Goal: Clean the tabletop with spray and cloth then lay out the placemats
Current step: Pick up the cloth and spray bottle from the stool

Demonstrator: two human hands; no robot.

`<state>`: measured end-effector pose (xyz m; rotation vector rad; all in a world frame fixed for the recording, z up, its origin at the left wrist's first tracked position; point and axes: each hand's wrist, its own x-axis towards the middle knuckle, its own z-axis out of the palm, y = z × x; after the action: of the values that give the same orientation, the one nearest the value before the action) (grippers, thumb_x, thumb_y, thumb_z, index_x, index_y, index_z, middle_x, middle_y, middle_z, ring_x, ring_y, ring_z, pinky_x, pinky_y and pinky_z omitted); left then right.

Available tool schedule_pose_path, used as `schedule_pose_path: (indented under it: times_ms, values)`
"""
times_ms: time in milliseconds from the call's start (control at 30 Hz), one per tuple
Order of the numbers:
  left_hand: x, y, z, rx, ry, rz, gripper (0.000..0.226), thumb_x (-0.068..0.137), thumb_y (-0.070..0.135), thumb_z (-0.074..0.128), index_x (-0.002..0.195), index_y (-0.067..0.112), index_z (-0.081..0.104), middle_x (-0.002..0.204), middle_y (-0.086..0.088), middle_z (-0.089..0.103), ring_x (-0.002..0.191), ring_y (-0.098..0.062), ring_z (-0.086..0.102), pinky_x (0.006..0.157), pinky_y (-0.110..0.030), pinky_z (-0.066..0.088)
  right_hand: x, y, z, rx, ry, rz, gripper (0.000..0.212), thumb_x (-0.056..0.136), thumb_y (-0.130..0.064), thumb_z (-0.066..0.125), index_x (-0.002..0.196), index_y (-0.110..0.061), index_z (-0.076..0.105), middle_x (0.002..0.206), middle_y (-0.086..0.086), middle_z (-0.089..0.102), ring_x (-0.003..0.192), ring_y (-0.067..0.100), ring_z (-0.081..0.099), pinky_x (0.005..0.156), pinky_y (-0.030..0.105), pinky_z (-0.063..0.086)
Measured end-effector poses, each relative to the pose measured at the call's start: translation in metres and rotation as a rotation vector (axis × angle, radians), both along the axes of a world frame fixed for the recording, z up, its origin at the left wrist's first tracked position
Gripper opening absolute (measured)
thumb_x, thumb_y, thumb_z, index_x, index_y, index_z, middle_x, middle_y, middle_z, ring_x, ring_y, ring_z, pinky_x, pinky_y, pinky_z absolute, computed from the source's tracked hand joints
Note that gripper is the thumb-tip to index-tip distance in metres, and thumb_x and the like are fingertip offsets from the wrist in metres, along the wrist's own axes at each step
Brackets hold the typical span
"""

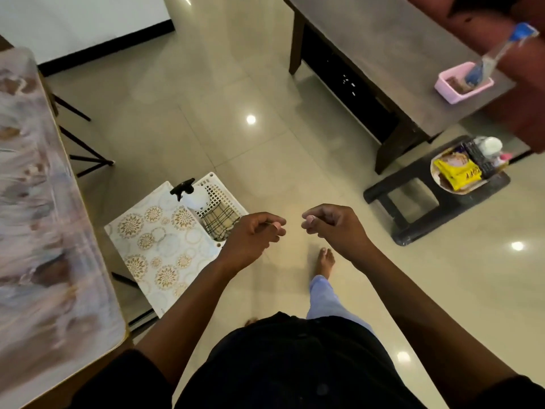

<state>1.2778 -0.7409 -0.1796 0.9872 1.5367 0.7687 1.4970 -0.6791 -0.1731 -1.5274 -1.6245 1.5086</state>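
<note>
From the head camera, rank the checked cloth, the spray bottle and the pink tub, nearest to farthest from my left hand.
Measured from the left hand:
1. Checked cloth, in the white basket just left of it.
2. Spray bottle, in the same basket, beyond the cloth.
3. Pink tub, far right on the dark table.

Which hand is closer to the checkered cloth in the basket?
The left hand. It hovers right beside the checkered cloth, just to its right. The right hand hangs farther right, over the floor.
</note>
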Motion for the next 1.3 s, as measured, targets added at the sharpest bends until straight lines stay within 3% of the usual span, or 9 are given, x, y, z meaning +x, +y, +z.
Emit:
schedule_pose_path:
  times_ms: [133, 233, 367, 467, 600, 800, 1067, 1233, 1300]
  values:
    - [0.013, 0.058, 0.004, -0.009, -0.008, 0.172, 0.018, 0.109, 0.015, 0.061, 0.112, 0.019, 0.079, 0.1, -0.003, 0.084, 0.094, -0.02, 0.078, 0.088, -0.043, 0.059, 0.01, 0.083, 0.004, -0.037, -0.014, 0.114, 0.012, 0.102, -0.015, 0.067, 0.104, -0.009, 0.077, 0.09, 0.004, 0.08, 0.088, 0.025, 0.076, 0.069, 0.016, 0.052]
    - [0.018, 0.095, 0.006, 0.002, -0.032, 0.334, 0.017, 0.108, 0.019, 0.063, 0.108, 0.024, 0.079, 0.099, -0.002, 0.084, 0.094, -0.022, 0.079, 0.091, -0.047, 0.061, 0.014, 0.147, 0.01, -0.054, -0.018, 0.244, 0.01, 0.101, -0.015, 0.068, 0.1, -0.013, 0.078, 0.088, 0.003, 0.08, 0.089, 0.027, 0.076, 0.071, 0.02, 0.053]
    - [0.023, 0.135, 0.007, -0.043, -0.072, 0.548, 0.019, 0.11, 0.017, 0.06, 0.107, 0.021, 0.078, 0.1, -0.005, 0.084, 0.095, -0.024, 0.079, 0.093, -0.047, 0.06, 0.002, 0.225, 0.014, -0.013, -0.071, 0.396, 0.009, 0.099, -0.016, 0.071, 0.094, -0.021, 0.078, 0.085, -0.001, 0.08, 0.086, 0.023, 0.077, 0.084, 0.036, 0.06]
    - [0.019, 0.163, 0.01, -0.049, -0.103, 0.664, 0.02, 0.11, 0.017, 0.059, 0.11, 0.019, 0.078, 0.101, -0.005, 0.084, 0.099, -0.026, 0.079, 0.093, -0.044, 0.061, -0.023, 0.272, 0.017, -0.01, -0.072, 0.486, 0.009, 0.099, -0.015, 0.069, 0.097, -0.017, 0.078, 0.087, -0.001, 0.08, 0.086, 0.023, 0.077, 0.086, 0.036, 0.059]
    - [-0.008, 0.212, 0.006, -0.032, -0.101, 0.778, 0.021, 0.11, 0.016, 0.057, 0.116, 0.014, 0.077, 0.104, -0.006, 0.084, 0.104, -0.028, 0.079, 0.088, -0.037, 0.059, -0.075, 0.334, 0.014, 0.011, -0.072, 0.622, 0.009, 0.099, -0.015, 0.069, 0.098, -0.016, 0.078, 0.086, -0.001, 0.08, 0.086, 0.024, 0.077, 0.084, 0.032, 0.058]
    - [-0.072, 0.291, 0.001, 0.011, -0.102, 0.878, 0.022, 0.11, 0.016, 0.056, 0.117, 0.015, 0.077, 0.103, -0.004, 0.084, 0.104, -0.028, 0.079, 0.092, -0.04, 0.06, -0.162, 0.417, 0.016, 0.022, -0.073, 0.733, 0.01, 0.099, -0.016, 0.068, 0.101, -0.015, 0.078, 0.088, 0.0, 0.08, 0.086, 0.022, 0.077, 0.074, 0.022, 0.054]
    - [-0.188, 0.367, 0.016, -0.005, -0.015, 0.983, 0.022, 0.11, 0.015, 0.057, 0.115, 0.016, 0.078, 0.101, -0.002, 0.084, 0.1, -0.023, 0.08, 0.09, -0.039, 0.061, -0.304, 0.516, 0.024, 0.03, -0.056, 0.869, 0.01, 0.1, -0.014, 0.068, 0.102, -0.012, 0.078, 0.088, 0.002, 0.08, 0.081, 0.024, 0.077, 0.077, 0.028, 0.057]
    - [-0.249, 0.399, 0.018, -0.012, 0.017, 1.098, 0.022, 0.11, 0.015, 0.057, 0.112, 0.019, 0.078, 0.099, -0.002, 0.084, 0.1, -0.026, 0.08, 0.09, -0.041, 0.061, -0.395, 0.56, 0.022, 0.033, -0.019, 0.996, 0.009, 0.1, -0.012, 0.068, 0.101, -0.009, 0.077, 0.088, 0.004, 0.08, 0.082, 0.028, 0.076, 0.071, 0.024, 0.053]
    - [-0.271, 0.411, 0.014, -0.024, 0.015, 1.16, 0.022, 0.11, 0.015, 0.057, 0.11, 0.021, 0.078, 0.099, -0.001, 0.084, 0.1, -0.027, 0.079, 0.091, -0.042, 0.061, -0.434, 0.577, 0.018, 0.042, -0.017, 1.066, 0.009, 0.1, -0.012, 0.068, 0.1, -0.009, 0.077, 0.088, 0.004, 0.08, 0.082, 0.028, 0.076, 0.076, 0.031, 0.056]
